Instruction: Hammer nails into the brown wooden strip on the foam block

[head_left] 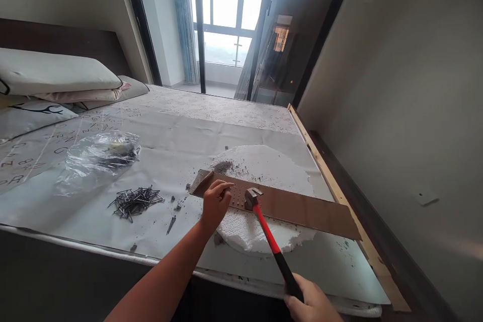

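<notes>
My right hand (311, 301) is wrapped round the black grip of a claw hammer (267, 229) with a red shaft. The hammer's head hangs over a long brown board (302, 207), just right of rows of small dots that look like nail heads or holes. On the board's left part rests my left hand (217, 201), its thumb and fingers drawn together. Whatever those fingers hold, if anything, is too small to make out. Beneath the board lies a ragged white foam sheet (277, 161). A heap of nails (136, 202) is spread left of my left hand.
Several loose nails (171, 225) and grey crumbs (222, 166) are scattered around. A clear plastic bag (101, 156) lies further left. Folded bedding (56, 75) sits at the back left of the bed. A wooden rail (320, 161) runs along the right edge, beside the wall.
</notes>
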`<state>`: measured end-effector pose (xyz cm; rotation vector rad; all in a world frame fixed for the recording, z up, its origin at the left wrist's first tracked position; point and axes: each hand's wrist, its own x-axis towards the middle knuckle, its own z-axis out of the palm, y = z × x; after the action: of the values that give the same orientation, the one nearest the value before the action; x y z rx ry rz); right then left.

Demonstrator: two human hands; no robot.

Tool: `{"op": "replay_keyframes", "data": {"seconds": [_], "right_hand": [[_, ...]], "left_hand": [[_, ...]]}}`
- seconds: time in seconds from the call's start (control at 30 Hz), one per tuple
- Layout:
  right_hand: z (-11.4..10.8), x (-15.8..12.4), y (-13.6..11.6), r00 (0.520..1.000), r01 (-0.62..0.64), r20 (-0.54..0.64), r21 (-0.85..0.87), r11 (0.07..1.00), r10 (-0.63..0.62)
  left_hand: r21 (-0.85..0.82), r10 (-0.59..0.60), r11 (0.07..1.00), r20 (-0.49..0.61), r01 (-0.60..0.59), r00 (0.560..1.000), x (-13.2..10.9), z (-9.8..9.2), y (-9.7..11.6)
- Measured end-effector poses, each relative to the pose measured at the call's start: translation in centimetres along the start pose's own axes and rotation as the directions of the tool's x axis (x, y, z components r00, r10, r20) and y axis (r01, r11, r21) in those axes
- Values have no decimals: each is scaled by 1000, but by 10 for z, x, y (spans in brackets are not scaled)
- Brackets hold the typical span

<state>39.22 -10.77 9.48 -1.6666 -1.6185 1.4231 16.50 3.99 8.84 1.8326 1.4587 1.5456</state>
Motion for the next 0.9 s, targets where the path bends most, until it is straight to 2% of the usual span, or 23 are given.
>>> {"op": "replay_keyframes", "data": {"seconds": [0.17,0.33,0.43,0.53,0.6,0.67,0.73,0.8,0.83,0.9], "right_hand": [[1,3,2,999,-12,31,17,1000,11],[3,-1,3,999,40,13,9,999,-40],[5,-3,7,998,58,-26,20,998,-58],[7,-5,10,999,45,-29,46,998,-44],[8,-7,12,1000,-1,9,68,998,1],[7,-7,12,999,-23,32,93,995,21],[5,-7,11,1000,-4,29,100,995,1],[3,-7,10,1000,11,18,81,997,-13],[2,-7,9,1000,11,18,71,997,-12],[3,-8,8,1000,4,21,60,998,-5]], "left_hand": [[19,-105,994,-77,106,992,10,-23,-4],[99,-97,988,-206,119,974,13,-53,-15],[152,-153,968,-273,200,950,11,-76,-29],[222,-258,919,-289,327,922,6,-103,-53],[317,-346,853,-252,415,904,0,-122,-72],[480,-461,740,-148,472,875,-7,-139,-92],[648,-590,607,-20,460,807,-17,-152,-110],[702,-642,563,39,437,765,-28,-159,-123],[704,-646,565,54,430,761,-34,-160,-127],[686,-618,596,59,418,784,-42,-158,-131]]}}
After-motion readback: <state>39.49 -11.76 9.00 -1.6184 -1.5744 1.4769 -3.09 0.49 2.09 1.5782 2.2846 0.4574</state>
